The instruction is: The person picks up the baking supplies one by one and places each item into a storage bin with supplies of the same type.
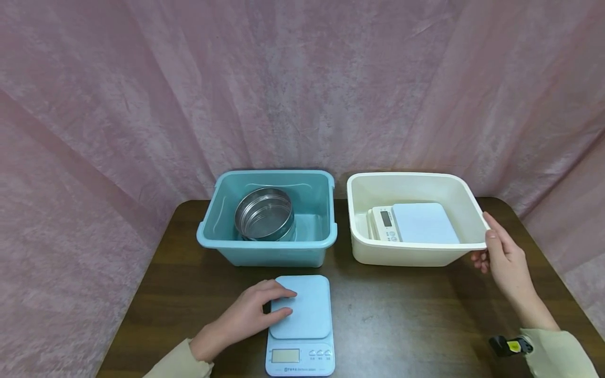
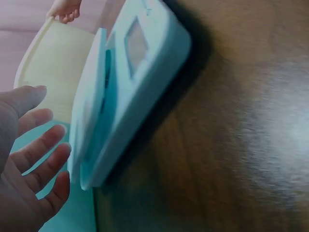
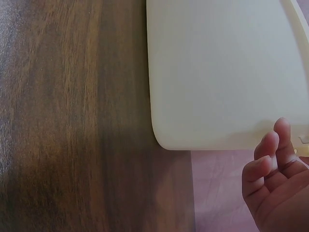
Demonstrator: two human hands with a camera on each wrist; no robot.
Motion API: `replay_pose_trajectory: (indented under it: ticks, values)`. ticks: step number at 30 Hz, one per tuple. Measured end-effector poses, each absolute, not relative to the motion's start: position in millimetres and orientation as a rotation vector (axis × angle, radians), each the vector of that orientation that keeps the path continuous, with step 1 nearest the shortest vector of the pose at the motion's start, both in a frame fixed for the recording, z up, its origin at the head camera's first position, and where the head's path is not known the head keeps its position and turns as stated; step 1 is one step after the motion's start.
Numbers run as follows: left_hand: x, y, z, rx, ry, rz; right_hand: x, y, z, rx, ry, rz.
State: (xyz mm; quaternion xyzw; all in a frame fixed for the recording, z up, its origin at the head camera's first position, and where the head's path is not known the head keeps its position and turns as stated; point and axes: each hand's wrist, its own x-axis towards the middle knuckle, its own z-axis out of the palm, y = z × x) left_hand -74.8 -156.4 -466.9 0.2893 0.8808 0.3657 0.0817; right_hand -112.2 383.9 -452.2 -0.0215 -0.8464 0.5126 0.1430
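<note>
A light blue kitchen scale (image 1: 302, 315) lies on the table, its display toward the person. My left hand (image 1: 252, 315) hovers over its weighing plate, thumb and fingers apart and nothing between them; the left wrist view shows the fingers (image 2: 41, 145) spread beside the plate's edge. At the right, my right hand (image 1: 508, 260) grips the rim of a cream plastic basin (image 1: 406, 253) at its near right corner, thumb on top and fingers below. Inside that basin sits a second kitchen scale (image 1: 423, 223), white with a pale blue plate. The right wrist view shows curled fingers (image 3: 263, 166) beneath the rim.
Left of the cream basin stands a blue-green plastic basin (image 1: 279, 255) holding a round metal pan or sieve (image 1: 264, 212). Both basins are at the back of the dark wooden table (image 1: 387, 315). A pink curtain (image 1: 302, 89) hangs right behind them.
</note>
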Motion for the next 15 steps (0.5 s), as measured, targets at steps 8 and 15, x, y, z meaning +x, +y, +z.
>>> replay_pose_trajectory:
  ticks: [8, 15]
  values:
    - [-69.8, -168.6, -480.1, 0.759, 2.681, 1.197, -112.9, 384.4, -452.8, -0.053, -2.434, 1.489]
    - [-67.6, -177.1, -487.2, 0.628, 2.707, 1.195, -112.0, 384.2, -452.3, -0.056, -2.435, 1.482]
